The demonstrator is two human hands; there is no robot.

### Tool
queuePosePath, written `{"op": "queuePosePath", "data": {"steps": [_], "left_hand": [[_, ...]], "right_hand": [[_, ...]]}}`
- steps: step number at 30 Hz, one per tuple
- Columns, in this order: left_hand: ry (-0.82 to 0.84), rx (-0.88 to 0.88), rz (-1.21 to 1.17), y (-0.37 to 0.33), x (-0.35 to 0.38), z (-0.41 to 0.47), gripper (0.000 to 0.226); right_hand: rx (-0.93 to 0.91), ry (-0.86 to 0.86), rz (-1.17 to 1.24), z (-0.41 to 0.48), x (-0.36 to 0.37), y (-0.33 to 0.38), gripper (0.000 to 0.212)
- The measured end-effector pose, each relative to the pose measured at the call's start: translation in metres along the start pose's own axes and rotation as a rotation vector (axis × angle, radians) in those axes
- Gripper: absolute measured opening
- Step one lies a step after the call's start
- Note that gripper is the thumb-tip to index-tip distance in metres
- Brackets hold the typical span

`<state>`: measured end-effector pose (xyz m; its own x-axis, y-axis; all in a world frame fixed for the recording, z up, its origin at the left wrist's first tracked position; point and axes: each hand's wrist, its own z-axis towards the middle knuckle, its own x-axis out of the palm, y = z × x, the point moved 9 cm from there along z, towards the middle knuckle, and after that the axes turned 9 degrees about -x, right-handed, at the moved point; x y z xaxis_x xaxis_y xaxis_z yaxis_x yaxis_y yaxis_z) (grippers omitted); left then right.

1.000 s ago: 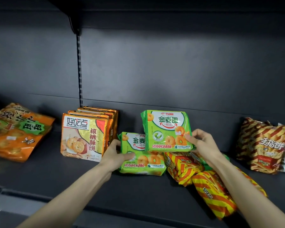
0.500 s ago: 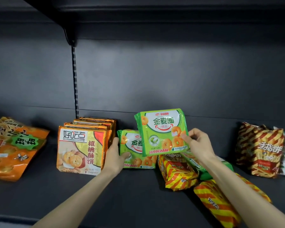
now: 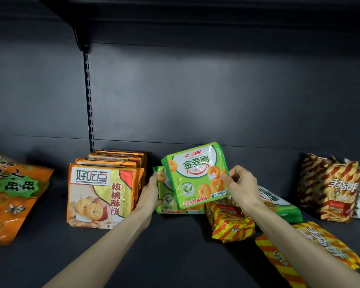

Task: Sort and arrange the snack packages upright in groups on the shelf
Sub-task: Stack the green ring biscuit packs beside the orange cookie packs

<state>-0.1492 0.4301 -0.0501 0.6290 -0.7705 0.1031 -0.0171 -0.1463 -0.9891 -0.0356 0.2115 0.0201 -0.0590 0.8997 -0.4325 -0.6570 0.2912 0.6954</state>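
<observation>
Head view looks down on the dark shelf (image 3: 175, 256), and I judge the step in hand to be adding one more green packet to the green group. To do it well, I should first turn the green ring-biscuit packet (image 3: 195, 175) square, since it hangs tilted with its top leaning left. Then I should lower its bottom edge straight down in front of the standing green packet (image 3: 164, 197), printed face out and edges flush. The film looks slick, so I would let go only once the two lean firmly together. I would also keep the corner clear of the striped finger-biscuit bag (image 3: 231, 223) slumped just below it.

My right hand (image 3: 240, 185) pinches the right edge of the lifted packet between thumb and curled fingers and holds it off the shelf, overlapping the front of the standing one. My left hand (image 3: 152, 194) curls round the left edge of that standing packet and props it upright. It sits just beside the row of walnut-cookie packs (image 3: 104, 190), with my hand between the two. Neither hand is free.

A third green packet (image 3: 279, 202) lies flat beyond my right forearm, partly hidden, and it probably joins this group next.
</observation>
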Motion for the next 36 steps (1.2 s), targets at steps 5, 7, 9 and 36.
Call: {"op": "queuePosePath", "data": {"steps": [5, 7, 9, 36], "left_hand": [[0.216, 0.06, -0.049, -0.002, 0.015, -0.009, 0.058], [0.218, 0.101, -0.012, -0.001, 0.011, -0.006, 0.061], [0.18, 0.135, -0.004, 0.002, 0.001, -0.004, 0.06], [-0.069, 0.178, 0.449, 0.013, -0.004, 0.025, 0.114]], "right_hand": [[-0.064, 0.099, -0.038, -0.001, 0.027, 0.015, 0.025], [-0.031, 0.195, 0.01, -0.005, 0.047, 0.014, 0.025], [0.018, 0.315, 0.018, -0.01, 0.063, 0.009, 0.024], [-0.122, 0.458, -0.058, 0.034, 0.094, 0.001, 0.082]]}}
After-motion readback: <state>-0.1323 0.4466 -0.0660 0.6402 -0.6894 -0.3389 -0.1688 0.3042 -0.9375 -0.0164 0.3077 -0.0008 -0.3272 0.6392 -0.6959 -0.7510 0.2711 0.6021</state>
